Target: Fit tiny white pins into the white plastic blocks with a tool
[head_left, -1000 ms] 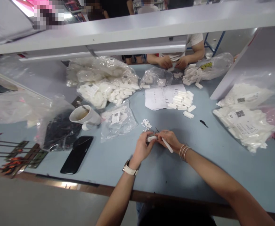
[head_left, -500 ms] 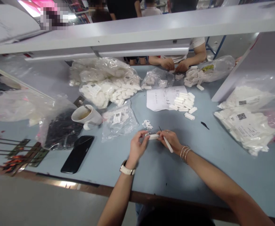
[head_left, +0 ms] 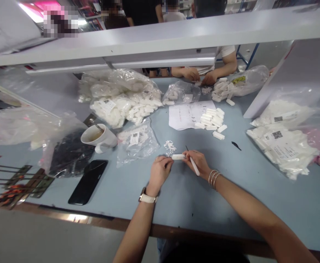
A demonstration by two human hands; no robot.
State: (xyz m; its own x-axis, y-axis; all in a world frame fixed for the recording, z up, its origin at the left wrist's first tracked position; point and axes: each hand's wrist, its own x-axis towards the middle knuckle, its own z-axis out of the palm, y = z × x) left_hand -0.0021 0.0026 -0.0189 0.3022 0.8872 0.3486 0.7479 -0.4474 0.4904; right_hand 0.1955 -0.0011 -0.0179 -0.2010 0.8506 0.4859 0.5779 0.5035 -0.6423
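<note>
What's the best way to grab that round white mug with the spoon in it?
Probably by its curved white handle, coming from the near side, because that's where it sticks out. Keep the white mug level, since it holds brownish liquid and a metal spoon leans out.

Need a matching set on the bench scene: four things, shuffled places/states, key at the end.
Column 1
1. Mug
2. White part
3. Phone
4. Tool

Column 2
A. Black, lying flat on the bench
B. Slanting across the right hand, thin dark tip showing
C. With a spoon standing in it
D. Between the fingertips of the left hand and those of the right

Pairs: 1-C, 2-D, 3-A, 4-B
</note>
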